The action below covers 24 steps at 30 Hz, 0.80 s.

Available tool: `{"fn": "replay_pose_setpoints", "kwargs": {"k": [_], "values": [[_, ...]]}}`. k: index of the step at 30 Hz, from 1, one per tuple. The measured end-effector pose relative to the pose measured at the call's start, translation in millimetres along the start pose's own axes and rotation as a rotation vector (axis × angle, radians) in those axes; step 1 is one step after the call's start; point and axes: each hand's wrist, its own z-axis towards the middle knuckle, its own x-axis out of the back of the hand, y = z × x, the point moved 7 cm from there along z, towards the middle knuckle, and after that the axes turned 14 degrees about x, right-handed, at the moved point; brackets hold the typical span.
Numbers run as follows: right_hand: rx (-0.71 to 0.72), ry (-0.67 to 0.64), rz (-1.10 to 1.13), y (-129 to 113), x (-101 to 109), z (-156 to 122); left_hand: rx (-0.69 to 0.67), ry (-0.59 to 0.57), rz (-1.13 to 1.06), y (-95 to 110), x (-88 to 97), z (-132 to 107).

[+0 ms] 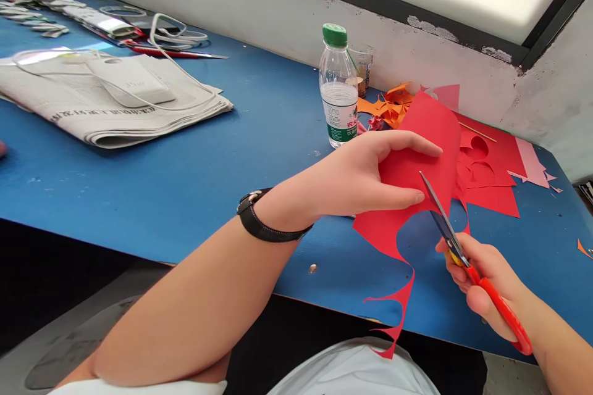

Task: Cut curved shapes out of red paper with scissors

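My left hand [356, 173] grips a sheet of red paper [424, 126], with thumb and fingers on its near face. The paper's lower edge is cut in a curve, and a thin scalloped strip dangles from it past the table edge. My right hand [486, 278] is closed round the red handles of a pair of scissors [443, 220]. The blades stand slightly apart, one in front of the paper and one behind, at its cut edge. Some fingers of my left hand are hidden behind the sheet.
A water bottle [340, 86] with a green cap stands behind my left hand. Orange paper scraps [393, 105] and cut red sheets [495, 148] lie near the wall. Folded newspaper [111, 120] with a white charger [136, 81] and cable is on the blue table [259, 123].
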Motion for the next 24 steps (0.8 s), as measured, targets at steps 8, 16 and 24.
{"fn": "replay_pose_setpoints", "kwargs": {"k": [8, 16, 24], "values": [[-0.004, 0.011, 0.013, 1.4, -0.3, 0.4, 0.012, 0.000, -0.005, -0.7, -0.4, -0.2], [-0.087, 0.028, 0.009, 5.9, 2.0, -2.2, 0.003, 0.000, -0.002, 1.3, -1.0, -1.0], [-0.169, -0.005, -0.044, 0.3, -0.4, -1.2, -0.019, -0.001, -0.006, 4.2, -1.4, -1.3]]}}
